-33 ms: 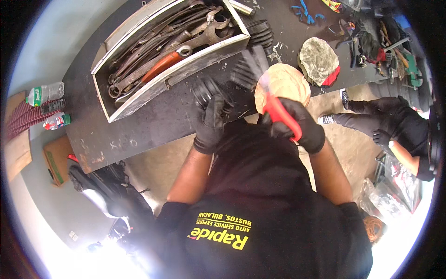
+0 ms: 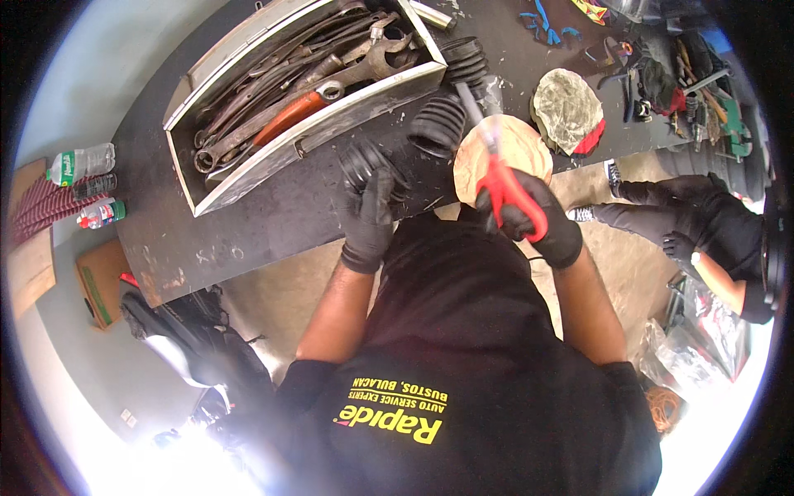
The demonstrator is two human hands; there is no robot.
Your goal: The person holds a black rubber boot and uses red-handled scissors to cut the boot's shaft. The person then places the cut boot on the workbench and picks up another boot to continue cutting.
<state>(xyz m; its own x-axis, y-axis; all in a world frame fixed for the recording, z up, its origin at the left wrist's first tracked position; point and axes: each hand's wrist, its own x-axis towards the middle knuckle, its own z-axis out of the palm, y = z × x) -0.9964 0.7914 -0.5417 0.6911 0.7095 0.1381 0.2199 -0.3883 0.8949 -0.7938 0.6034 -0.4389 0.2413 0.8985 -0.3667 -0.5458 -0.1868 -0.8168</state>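
My left hand point(image 2: 370, 217), in a black glove, is closed on a black ribbed rubber boot point(image 2: 361, 163) at the bench's near edge. Gloved likewise, my right hand point(image 2: 542, 221) has its fingers through the red handles of a pair of scissors point(image 2: 519, 201). Their blades point away from me, up and left across a round tan pad point(image 2: 478, 157); blur hides whether they are apart. Beyond the left hand's boot lie another ribbed boot point(image 2: 437, 126) and, farther back, a third one point(image 2: 466, 58). The scissors' tips reach between these two boots in the picture.
An open metal toolbox point(image 2: 248, 178) full of wrenches stands on the dark bench point(image 2: 240, 248). Right of the tan pad sits a worn grey round pad point(image 2: 568, 107). Assorted tools point(image 2: 695, 91) crowd the far right. Another person point(image 2: 686, 207) is at the right; bottles point(image 2: 83, 165) lie at left.
My right hand has turned the scissors a little, their handles shifting slightly right and the blades now looking less smeared. My left hand keeps the boot at nearly the same place, slightly tilted.
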